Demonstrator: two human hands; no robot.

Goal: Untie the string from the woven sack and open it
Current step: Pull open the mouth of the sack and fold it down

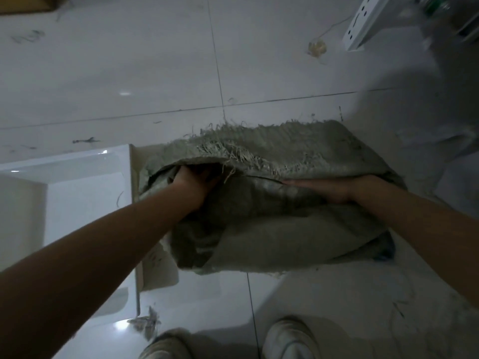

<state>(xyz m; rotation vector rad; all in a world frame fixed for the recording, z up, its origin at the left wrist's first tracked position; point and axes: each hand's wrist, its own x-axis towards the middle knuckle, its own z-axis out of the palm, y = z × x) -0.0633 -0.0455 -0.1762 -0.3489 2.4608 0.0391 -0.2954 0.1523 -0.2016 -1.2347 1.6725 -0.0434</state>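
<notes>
Two pale, scuffed shoes point(287, 338) are seen at the bottom edge, planted on the glossy white tiled floor point(129, 73). Just beyond them lies the grey-green woven plastic sack point(272, 229), slumped on the floor with its left side touching a white glossy box-like unit point(77, 182).

Left hand point(193, 183): pushed in under the frayed top layer of the sack mouth. The fingers are hidden by the fabric, so whether they are closed on anything cannot be told.

Right hand point(321, 189): laid flat along the lower lip of the opening, fingers straight and together, pressing the fabric down; nothing is gripped.

No string is seen around the mouth. A small tangle of pale, fibrous string point(316, 48) lies well apart on the far tiles, near a white power strip point(363, 24); it is judged likely to be the removed tie, so only the opening step appears to remain.

Handling, as judged: the weave is soft and limp, folds readily and holds no shape. It is probably slippery between flat fingers. The frayed edge point(233, 149) sheds loose strands and would tear away if pulled. Hold is better taken on the doubled fabric just behind the fringe, one hand per lip, and the lips drawn apart. Weight of the contents cannot be judged.
</notes>
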